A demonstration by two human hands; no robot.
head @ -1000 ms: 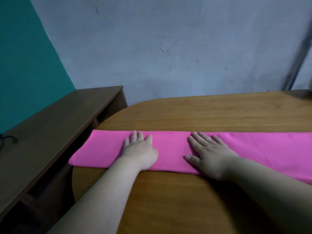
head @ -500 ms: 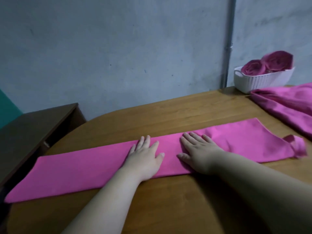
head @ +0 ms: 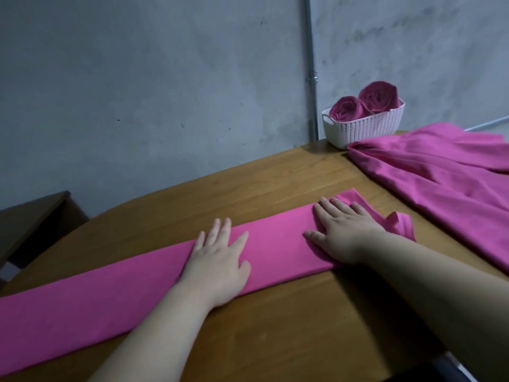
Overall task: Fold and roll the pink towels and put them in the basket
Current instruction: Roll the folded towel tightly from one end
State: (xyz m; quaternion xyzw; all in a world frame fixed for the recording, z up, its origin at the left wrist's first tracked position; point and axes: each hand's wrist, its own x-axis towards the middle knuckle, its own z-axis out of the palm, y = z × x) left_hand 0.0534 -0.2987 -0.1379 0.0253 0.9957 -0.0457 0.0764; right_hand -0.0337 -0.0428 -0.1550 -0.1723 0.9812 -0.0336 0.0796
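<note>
A pink towel folded into a long narrow strip (head: 82,301) lies across the wooden table (head: 275,340). My left hand (head: 217,266) presses flat on its middle with straight fingers. My right hand (head: 341,232) lies flat near the strip's right end, where a corner is rumpled and turned up. A white woven basket (head: 366,129) stands at the table's far right corner by the wall and holds two rolled pink towels (head: 363,103). A loose unfolded pink towel (head: 446,177) is spread on the table's right side, in front of the basket.
A grey wall rises close behind the table, with a thin vertical pipe (head: 309,67) beside the basket. A darker, lower wooden bench (head: 30,216) sits at the left past the table's curved edge.
Both hands have slid rightward along the strip, the right hand reaching its rumpled end. The view has swung right, bringing the basket and loose towel into sight.
</note>
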